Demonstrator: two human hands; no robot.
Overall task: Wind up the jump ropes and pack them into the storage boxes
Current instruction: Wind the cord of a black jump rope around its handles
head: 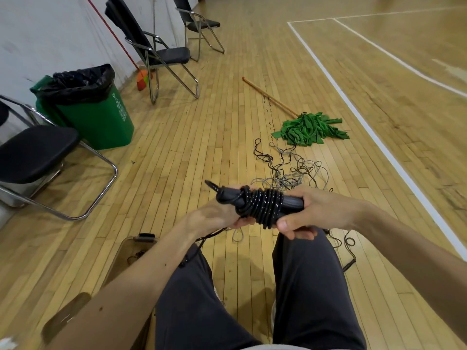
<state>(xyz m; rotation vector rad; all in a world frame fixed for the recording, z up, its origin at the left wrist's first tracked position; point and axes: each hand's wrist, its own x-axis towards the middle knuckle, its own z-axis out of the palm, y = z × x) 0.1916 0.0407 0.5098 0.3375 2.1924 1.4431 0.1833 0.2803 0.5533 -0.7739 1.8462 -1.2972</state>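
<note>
A black jump rope with white flecks is wound in tight coils round its two black handles, held level above my knees. My right hand grips the right end of the handles, thumb underneath. My left hand holds the coiled bundle from below at its left end, fingers curled under the cord. A loose strand runs from the bundle down past my left knee. A tangle of grey and black ropes lies on the floor just beyond my hands. A clear storage box with a dark latch stands by my left leg.
A green mop with a wooden pole lies past the tangle. A green bin with a black liner stands at left among several black folding chairs. White court lines cross the wooden floor at right.
</note>
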